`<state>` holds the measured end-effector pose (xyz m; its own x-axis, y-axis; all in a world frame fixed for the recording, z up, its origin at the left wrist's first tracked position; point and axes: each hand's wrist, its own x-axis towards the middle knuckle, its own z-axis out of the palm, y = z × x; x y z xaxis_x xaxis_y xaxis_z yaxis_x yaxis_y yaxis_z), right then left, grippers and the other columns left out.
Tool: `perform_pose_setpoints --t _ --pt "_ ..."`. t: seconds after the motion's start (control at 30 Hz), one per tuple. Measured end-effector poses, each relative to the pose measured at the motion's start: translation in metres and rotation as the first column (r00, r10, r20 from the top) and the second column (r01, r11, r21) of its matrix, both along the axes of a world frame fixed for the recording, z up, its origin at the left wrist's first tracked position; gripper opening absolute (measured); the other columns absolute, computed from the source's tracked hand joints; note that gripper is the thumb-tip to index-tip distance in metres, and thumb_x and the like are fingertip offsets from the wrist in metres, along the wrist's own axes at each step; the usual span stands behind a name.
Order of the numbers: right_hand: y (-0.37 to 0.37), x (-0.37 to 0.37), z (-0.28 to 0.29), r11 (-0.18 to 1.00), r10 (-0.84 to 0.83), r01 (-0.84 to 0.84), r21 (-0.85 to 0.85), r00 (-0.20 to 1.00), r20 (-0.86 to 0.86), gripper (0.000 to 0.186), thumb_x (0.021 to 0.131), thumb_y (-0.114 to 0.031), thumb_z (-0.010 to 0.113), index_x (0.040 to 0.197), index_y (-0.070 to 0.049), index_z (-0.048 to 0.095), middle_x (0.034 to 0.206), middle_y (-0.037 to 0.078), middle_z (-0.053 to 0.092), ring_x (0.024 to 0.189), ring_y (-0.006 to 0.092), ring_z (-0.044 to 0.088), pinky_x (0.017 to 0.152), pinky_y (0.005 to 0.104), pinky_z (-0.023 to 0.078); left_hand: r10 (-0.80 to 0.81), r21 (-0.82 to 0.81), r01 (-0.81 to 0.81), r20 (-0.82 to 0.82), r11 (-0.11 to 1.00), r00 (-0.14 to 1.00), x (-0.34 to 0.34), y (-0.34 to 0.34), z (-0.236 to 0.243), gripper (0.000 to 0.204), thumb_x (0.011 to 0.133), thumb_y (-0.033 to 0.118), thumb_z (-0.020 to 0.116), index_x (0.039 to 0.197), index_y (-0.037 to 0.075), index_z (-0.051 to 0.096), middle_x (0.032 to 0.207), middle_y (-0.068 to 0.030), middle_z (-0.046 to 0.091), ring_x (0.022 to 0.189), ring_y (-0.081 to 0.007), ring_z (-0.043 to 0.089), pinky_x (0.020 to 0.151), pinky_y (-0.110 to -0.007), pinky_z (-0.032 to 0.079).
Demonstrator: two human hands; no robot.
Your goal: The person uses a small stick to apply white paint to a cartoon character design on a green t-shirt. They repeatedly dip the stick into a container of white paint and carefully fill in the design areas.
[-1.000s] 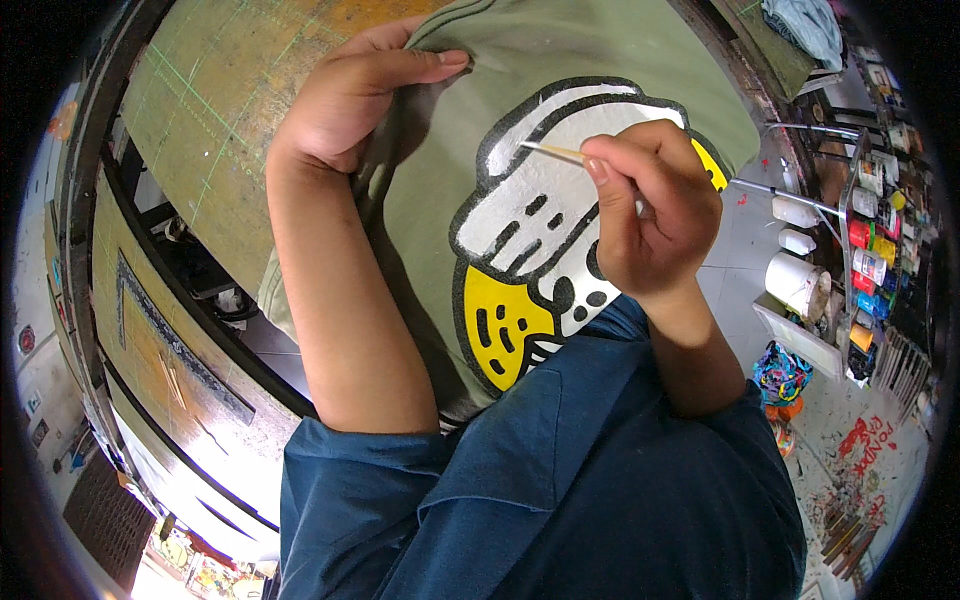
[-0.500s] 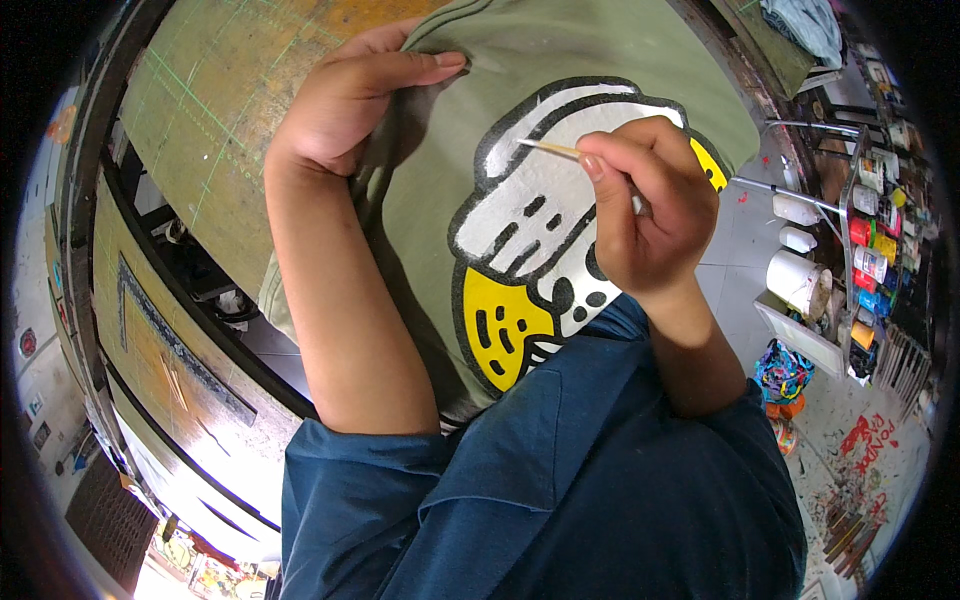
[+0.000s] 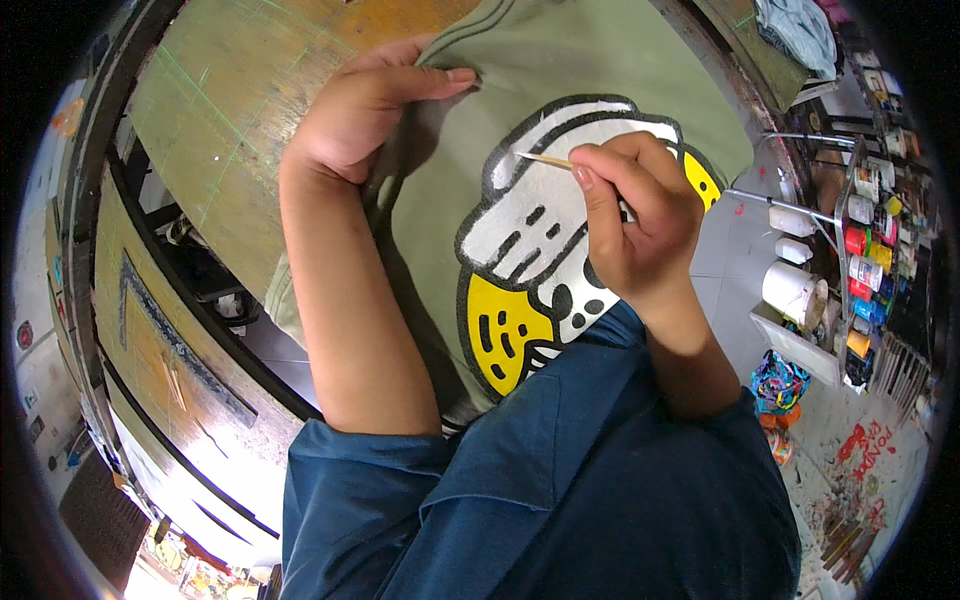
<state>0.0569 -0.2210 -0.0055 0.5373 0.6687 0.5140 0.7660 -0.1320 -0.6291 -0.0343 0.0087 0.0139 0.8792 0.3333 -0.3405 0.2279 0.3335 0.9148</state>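
Note:
An olive-green fabric garment (image 3: 425, 215) is draped over the near edge of the worktable and reaches my lap. On it is a cartoon print (image 3: 500, 225) in white and yellow with thick black outlines. My left hand (image 3: 365, 110) grips the cloth near its ribbed edge, thumb on top; its other fingers are mostly hidden under the fabric. In my right hand (image 3: 645, 205) a thin pointed wooden stick (image 3: 546, 160) is pinched between thumb and forefinger. Its tip points left, at the white area beside a black line in the upper print; whether it touches is unclear.
The worn worktable (image 3: 240, 110) with green lines lies at the upper left. To the left, a dark angled ruler (image 3: 185, 345) rests on a lower board. Paint pots (image 3: 865, 275) crowd a rack on the right, near a white bucket (image 3: 790, 290) and a multicoloured bundle (image 3: 780, 382).
The view has shifted slightly, so the garment and both hands appear a little lower. The stick's tip stays near the same black line. Both hands keep their hold.

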Motion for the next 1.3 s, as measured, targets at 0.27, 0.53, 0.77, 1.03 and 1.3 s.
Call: perform_pose_setpoints --t 0.27,0.53,0.77,1.03,1.3 --pt "-0.009 0.011 0.019 0.998 0.06 -0.057 0.032 0.994 -0.092 0.011 0.089 -0.002 0.071 0.099 -0.004 0.072 0.087 0.009 0.07 0.073 0.0201 0.069 0.064 0.0278 0.052 -0.03 -0.039 0.03 -0.002 0.999 1.0 -0.002 0.001 0.002 0.039 0.091 0.006 0.067 0.128 -0.005 0.064 0.114 -0.0104 0.073 0.106 -0.017 0.068 0.097 -0.028 0.05" --pt "-0.004 0.012 0.009 0.982 0.163 -0.074 0.175 0.805 -0.571 0.01 0.099 -0.001 0.061 0.106 0.003 0.067 0.089 0.01 0.071 0.07 0.011 0.065 0.063 0.0234 0.052 -0.009 0.034 0.012 -0.077 0.999 0.997 -0.003 -0.007 0.011 0.037 0.092 0.012 0.068 0.125 -0.003 0.066 0.115 -0.0102 0.073 0.106 -0.0173 0.068 0.095 -0.028 0.05" --pt "-0.005 0.033 0.01 0.947 0.318 -0.225 0.228 0.741 -0.592 0.014 0.097 0.0 0.065 0.11 0.003 0.069 0.09 0.009 0.071 0.071 0.0092 0.063 0.06 0.0213 0.05 -0.041 0.012 0.041 -0.015 0.999 0.999 -0.001 -0.01 0.012 0.036 0.089 0.007 0.067 0.122 -0.007 0.067 0.116 -0.0124 0.073 0.111 -0.019 0.067 0.104 -0.03 0.046" --pt "0.009 0.054 0.026 0.879 0.472 -0.402 0.258 0.651 -0.594 0.014 0.089 0.007 0.069 0.102 0.004 0.075 0.088 0.011 0.072 0.068 0.0129 0.065 0.056 0.0221 0.048 -0.019 -0.035 0.021 0.043 0.999 0.999 -0.005 -0.007 0.008 0.034 0.089 0.007 0.067 0.12 -0.006 0.068 0.111 -0.011 0.075 0.104 -0.017 0.069 0.093 -0.027 0.052" --pt "0.019 0.065 0.032 0.833 0.521 -0.509 0.216 0.592 -0.614 0.013 0.087 0.011 0.065 0.099 0.007 0.07 0.096 0.014 0.07 0.078 0.0166 0.067 0.067 0.0249 0.05 -0.077 -0.091 0.081 0.045 0.993 0.996 -0.002 0.0 0.003 0.029 0.088 0.013 0.071 0.113 -0.003 0.071 0.107 -0.0068 0.072 0.105 -0.0146 0.063 0.097 -0.026 0.046"
